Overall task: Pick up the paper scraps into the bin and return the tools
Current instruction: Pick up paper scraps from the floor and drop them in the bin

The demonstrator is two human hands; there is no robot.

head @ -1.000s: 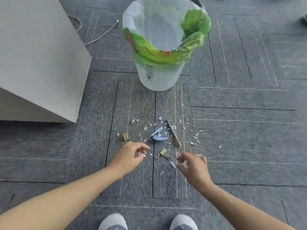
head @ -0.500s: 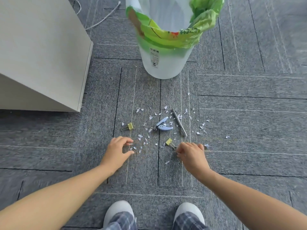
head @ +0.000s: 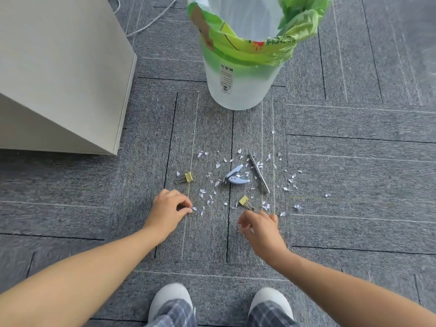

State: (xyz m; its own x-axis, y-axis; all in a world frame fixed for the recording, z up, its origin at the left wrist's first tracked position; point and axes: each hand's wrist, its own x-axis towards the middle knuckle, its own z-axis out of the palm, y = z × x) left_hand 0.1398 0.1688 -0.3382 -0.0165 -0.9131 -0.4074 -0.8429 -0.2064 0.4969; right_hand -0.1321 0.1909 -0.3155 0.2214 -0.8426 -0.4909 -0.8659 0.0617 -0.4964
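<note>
The left grip [head: 169, 208] rests low on the carpet [head: 354, 161], fingers curled, thumb and forefinger tips drawn together right at a small white scrap; whether they have it pinched I cannot tell. The right grip [head: 259, 226] hovers just off the floor with its fingers curled and white bits showing between thumb and fingers, so it seems to pinch a scrap, though motion blur softens it.

On the left, the corner of a pale cabinet [head: 59, 74] juts toward the work area, with a strip of carpet between its edge and the nearest litter. The bin [head: 240, 90] stands straight ahead, beyond the scatter, with grey carpet tiles between them and more carpet running out to the right.

The bin's top and its green bag [head: 247, 50] are cut off by the frame, as is a cable [head: 151, 22] behind the cabinet. Both forearms leave the bottom edge, and only the toes of two pale shoes [head: 168, 300] show.

The paper scraps [head: 217, 164] are tiny white and bluish flecks strewn loosely in front of both grips. Among them lie a light blue hole punch [head: 236, 178], a slim silver tool [head: 259, 173] just right of it, and two gold binder clips: the left clip [head: 188, 177] near the left grip, the right clip [head: 243, 200] just beyond the right grip's fingertips.
</note>
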